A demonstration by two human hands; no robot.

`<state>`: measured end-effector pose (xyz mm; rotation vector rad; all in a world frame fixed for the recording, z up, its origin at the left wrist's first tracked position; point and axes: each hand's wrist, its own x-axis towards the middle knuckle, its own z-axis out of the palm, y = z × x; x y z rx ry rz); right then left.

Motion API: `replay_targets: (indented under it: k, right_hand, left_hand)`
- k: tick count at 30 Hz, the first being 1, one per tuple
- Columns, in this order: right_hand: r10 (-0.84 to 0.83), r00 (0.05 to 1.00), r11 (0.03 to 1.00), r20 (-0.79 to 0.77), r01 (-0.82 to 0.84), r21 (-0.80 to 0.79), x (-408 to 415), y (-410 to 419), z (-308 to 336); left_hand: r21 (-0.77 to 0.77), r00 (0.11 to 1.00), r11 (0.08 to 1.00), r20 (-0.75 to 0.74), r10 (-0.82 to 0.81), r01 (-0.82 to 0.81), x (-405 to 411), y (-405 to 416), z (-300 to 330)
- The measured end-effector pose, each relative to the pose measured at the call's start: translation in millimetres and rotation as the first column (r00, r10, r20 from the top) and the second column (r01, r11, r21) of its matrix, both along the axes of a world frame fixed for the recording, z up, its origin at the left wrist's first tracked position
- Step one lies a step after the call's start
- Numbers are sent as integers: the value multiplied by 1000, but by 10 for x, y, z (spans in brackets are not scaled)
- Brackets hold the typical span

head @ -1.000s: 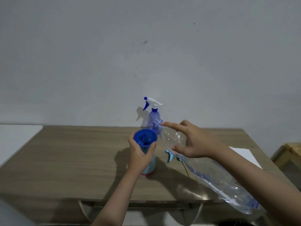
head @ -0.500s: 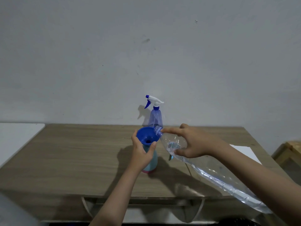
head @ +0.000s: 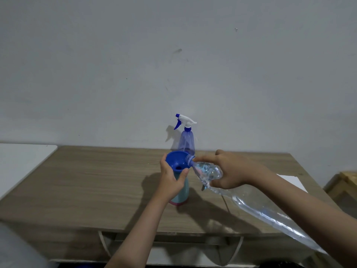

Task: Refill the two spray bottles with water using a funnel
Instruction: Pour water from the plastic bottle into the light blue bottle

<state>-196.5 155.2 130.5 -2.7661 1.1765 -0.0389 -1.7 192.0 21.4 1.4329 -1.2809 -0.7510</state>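
The left hand (head: 171, 181) has its fingers wrapped around the light-blue spray bottle (head: 180, 192) standing on the worktop (head: 96, 182), just under the blue funnel (head: 176, 161). The right hand (head: 232, 172) has its fingers clasped on a tilted clear water bottle (head: 251, 200), mouth at the funnel rim. Beyond the fingers stands a purple spray bottle (head: 187, 140).

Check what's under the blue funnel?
The blue funnel sits on a light-blue bottle standing on the table. The left hand covers the bottle's neck, so the joint is hidden.
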Motion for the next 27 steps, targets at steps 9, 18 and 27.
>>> replay_targets:
  k: [9, 18, 27]
  right_hand:
    - [13, 1000, 1000, -14, -13, 18, -3, 29, 56]
    - [11, 999, 1000, -37, -11, 15, -6, 15, 93]
    - [19, 999, 1000, -34, -20, -19, -36, 5, 77]
  left_hand:
    - [-3, 1000, 1000, 14, 2, -2, 5, -10, -9]
    - [-3, 1000, 1000, 25, 0, 0, 19, -18, -28]
    - [-14, 1000, 1000, 8, -25, 25, 22, -20, -26]
